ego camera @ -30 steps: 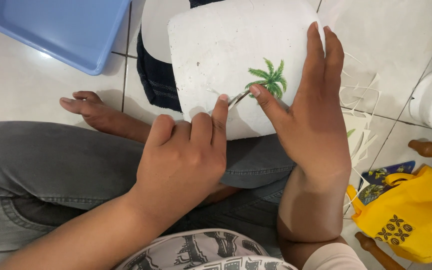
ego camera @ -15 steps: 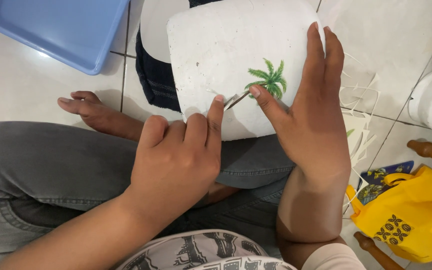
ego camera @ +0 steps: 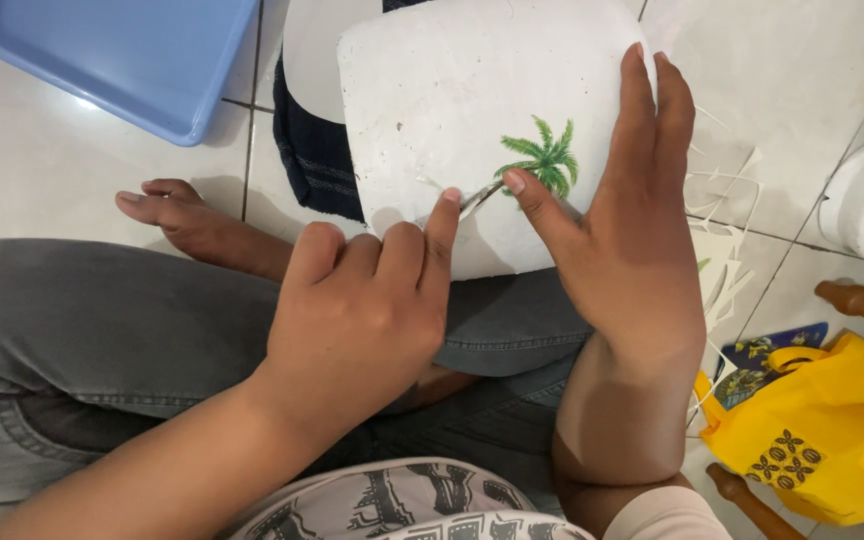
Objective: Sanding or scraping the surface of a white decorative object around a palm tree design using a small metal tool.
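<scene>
Two bare hands work over a white foam board [ego camera: 452, 110] that rests on the person's grey-trousered lap above the white tiled floor [ego camera: 32, 180], with a blue plastic tub [ego camera: 142, 60] at the upper left and a yellow bag [ego camera: 822, 430] at the lower right. Its right hand [ego camera: 632, 240] lies flat, fingers pressed together, thumb beside a green palm-tree sticker [ego camera: 544, 160]. Its left hand [ego camera: 372, 310] curls, pinching a thin metal blade [ego camera: 479, 197] whose tip touches the board.
</scene>
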